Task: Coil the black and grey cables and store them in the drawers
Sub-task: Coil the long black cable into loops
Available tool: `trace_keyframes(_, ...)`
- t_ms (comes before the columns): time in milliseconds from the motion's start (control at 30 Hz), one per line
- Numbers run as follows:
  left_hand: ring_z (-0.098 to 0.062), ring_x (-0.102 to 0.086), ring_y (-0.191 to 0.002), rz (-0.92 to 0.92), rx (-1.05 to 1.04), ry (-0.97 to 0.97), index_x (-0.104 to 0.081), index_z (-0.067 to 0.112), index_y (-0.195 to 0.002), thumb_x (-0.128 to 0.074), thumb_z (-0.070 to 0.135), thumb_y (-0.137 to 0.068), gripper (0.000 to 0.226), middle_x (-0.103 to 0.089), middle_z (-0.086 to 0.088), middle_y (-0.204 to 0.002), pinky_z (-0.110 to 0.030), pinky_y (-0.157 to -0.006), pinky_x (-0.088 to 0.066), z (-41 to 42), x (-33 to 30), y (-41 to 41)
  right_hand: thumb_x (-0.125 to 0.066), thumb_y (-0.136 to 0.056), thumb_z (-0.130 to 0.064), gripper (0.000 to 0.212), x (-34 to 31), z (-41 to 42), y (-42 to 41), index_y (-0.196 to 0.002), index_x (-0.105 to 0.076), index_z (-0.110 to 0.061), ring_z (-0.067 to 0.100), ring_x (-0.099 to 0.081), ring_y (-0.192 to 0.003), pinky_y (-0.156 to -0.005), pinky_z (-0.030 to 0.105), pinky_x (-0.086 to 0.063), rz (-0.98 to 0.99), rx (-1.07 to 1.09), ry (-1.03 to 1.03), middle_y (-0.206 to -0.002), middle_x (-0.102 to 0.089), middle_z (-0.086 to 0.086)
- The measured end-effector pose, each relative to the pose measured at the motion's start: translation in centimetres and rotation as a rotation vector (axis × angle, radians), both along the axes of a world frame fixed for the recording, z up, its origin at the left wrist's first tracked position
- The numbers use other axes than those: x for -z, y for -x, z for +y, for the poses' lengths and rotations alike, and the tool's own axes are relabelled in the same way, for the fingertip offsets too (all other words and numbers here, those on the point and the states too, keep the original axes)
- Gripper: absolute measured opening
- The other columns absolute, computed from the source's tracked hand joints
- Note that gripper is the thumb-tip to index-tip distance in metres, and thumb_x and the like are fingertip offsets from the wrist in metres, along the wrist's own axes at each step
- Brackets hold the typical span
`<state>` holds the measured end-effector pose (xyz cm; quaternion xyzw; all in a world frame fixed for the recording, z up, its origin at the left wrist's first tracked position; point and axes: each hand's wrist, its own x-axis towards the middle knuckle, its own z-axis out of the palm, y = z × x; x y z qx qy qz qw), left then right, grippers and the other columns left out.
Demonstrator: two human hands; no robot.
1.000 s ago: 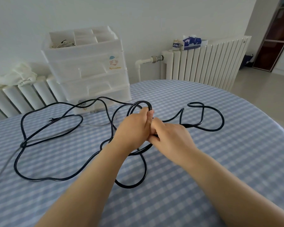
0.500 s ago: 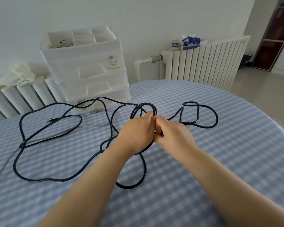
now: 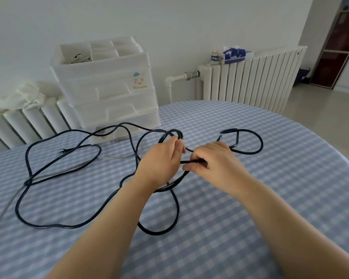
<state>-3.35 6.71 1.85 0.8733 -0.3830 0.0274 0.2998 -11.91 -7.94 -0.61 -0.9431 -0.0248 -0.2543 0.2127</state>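
A long black cable [image 3: 56, 226] sprawls in loose loops over the blue checked tablecloth [image 3: 270, 178]. My left hand [image 3: 159, 160] grips a small coil of it at the table's middle. My right hand [image 3: 214, 160] pinches a strand of the same cable just to the right; a free loop [image 3: 256, 150] trails beyond it. A thin grey cable [image 3: 6, 206] runs along the left, partly under the black one. The white drawer unit [image 3: 109, 97] stands at the back left with its drawers closed.
Small items lie in the open compartments on top of the drawer unit. White radiators [image 3: 250, 77] line the wall behind the table; a tissue box [image 3: 234, 54] and a jar sit on the right one, a white cloth [image 3: 22, 97] on the left one.
My hands have drawn slightly apart, with a short strand now stretched between them. The free loop on the right has been pulled in and has grown smaller.
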Motion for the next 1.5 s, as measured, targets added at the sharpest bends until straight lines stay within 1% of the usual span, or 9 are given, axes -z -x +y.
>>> trace_keyframes(167,-0.002,-0.037,-0.046,0.214,0.106,0.054,-0.058,0.011,-0.084,-0.027,0.05,-0.099,0.051,-0.039,0.013,-0.051,-0.02,-0.052,-0.03,0.5,-0.5,-0.4,-0.048,-0.079,-0.065,0.047,-0.5,-1.6,0.3,-0.077,-0.061,-0.02,0.006,-0.05,-0.07,-0.083,0.015,-0.029,-0.111,0.037,0.001,-0.068,-0.059,-0.011)
trace_keyframes(333,-0.01,-0.021,-0.039,0.587,0.499,0.131,-0.057,0.001,-0.091,-0.038,0.046,-0.093,0.05,-0.028,0.004,-0.046,-0.018,-0.038,-0.024,0.6,-1.7,0.6,-0.063,-0.085,-0.045,0.03,-0.9,-1.3,0.8,-0.074,-0.058,-0.017,0.007,-0.047,-0.047,-0.048,0.016,-0.031,-0.243,0.121,-0.044,-0.053,-0.053,-0.008)
trace_keyframes(533,-0.011,-0.013,-0.039,0.869,0.567,0.32,-0.068,0.015,-0.089,-0.032,0.055,-0.092,0.054,-0.017,0.003,-0.048,-0.021,-0.04,-0.013,0.8,-2.0,0.7,-0.044,-0.073,-0.07,0.06,-1.1,-2.8,0.7,-0.072,-0.057,-0.012,0.006,-0.038,-0.048,-0.048,0.021,-0.028,-0.102,0.087,-0.425,-0.051,-0.043,-0.008)
trace_keyframes(767,-0.002,-0.017,-0.032,1.232,0.62,0.597,-0.068,0.012,-0.092,-0.028,0.041,-0.098,0.05,-0.022,0.012,-0.041,-0.014,-0.037,-0.015,1.0,-1.9,-0.2,-0.051,-0.078,-0.06,0.033,-1.0,-2.9,0.0,-0.072,-0.064,-0.03,0.009,-0.034,-0.048,-0.048,0.022,-0.029,-0.081,0.032,-0.707,-0.05,-0.04,-0.012)
trace_keyframes(867,-0.004,-0.013,-0.032,1.386,0.726,0.846,-0.065,0.009,-0.092,-0.029,0.036,-0.099,0.046,-0.028,0.008,-0.045,-0.014,-0.032,-0.014,1.0,-2.3,-0.4,-0.048,-0.095,-0.043,0.022,-0.1,-2.5,-0.5,-0.09,-0.068,-0.037,0.011,-0.031,-0.045,-0.043,0.027,-0.025,-0.084,0.049,-0.824,-0.053,-0.039,-0.006)
trace_keyframes(1000,-0.005,-0.011,-0.032,1.379,0.565,1.096,-0.062,0.011,-0.086,-0.029,0.035,-0.099,0.043,-0.052,0.005,-0.07,-0.013,-0.029,-0.015,0.8,-2.5,-0.5,-0.038,-0.103,-0.023,0.023,0.6,-0.7,-1.1,-0.115,-0.058,-0.027,0.007,-0.036,-0.039,-0.04,0.024,-0.03,0.092,0.07,-0.899,-0.053,-0.051,-0.008)
trace_keyframes(1200,-0.006,-0.02,-0.025,1.245,0.367,1.357,-0.054,0.015,-0.085,-0.028,0.031,-0.102,0.036,-0.06,0.008,-0.072,-0.013,-0.028,-0.015,1.7,-3.6,-1.3,-0.047,-0.1,-0.026,0.024,0.2,0.8,-0.6,-0.102,-0.065,-0.01,0.017,-0.067,-0.06,-0.068,0.026,-0.056,0.206,0.035,-1.181,-0.061,-0.062,0.001)
trace_keyframes(1367,-0.007,-0.021,-0.028,1.152,0.217,1.477,-0.053,0.015,-0.084,-0.029,0.029,-0.102,0.034,-0.061,0.009,-0.072,-0.015,-0.029,-0.015,3.5,-4.5,-2.8,-0.045,-0.099,-0.039,0.036,-0.6,-0.2,0.0,-0.084,-0.068,-0.016,0.009,-0.069,-0.089,-0.097,0.029,-0.045,0.502,-0.072,-0.823,-0.077,-0.074,-0.003)
trace_keyframes(1500,-0.007,-0.02,-0.028,1.137,0.125,1.458,-0.054,0.017,-0.08,-0.028,0.03,-0.103,0.037,-0.061,0.009,-0.071,-0.016,-0.03,-0.013,3.2,-4.3,-2.7,-0.048,-0.098,-0.039,0.031,-0.3,-1.0,0.0,-0.08,-0.06,-0.017,0.009,-0.052,-0.049,-0.049,0.02,-0.041,-0.037,0.27,-0.343,-0.055,-0.056,-0.007)
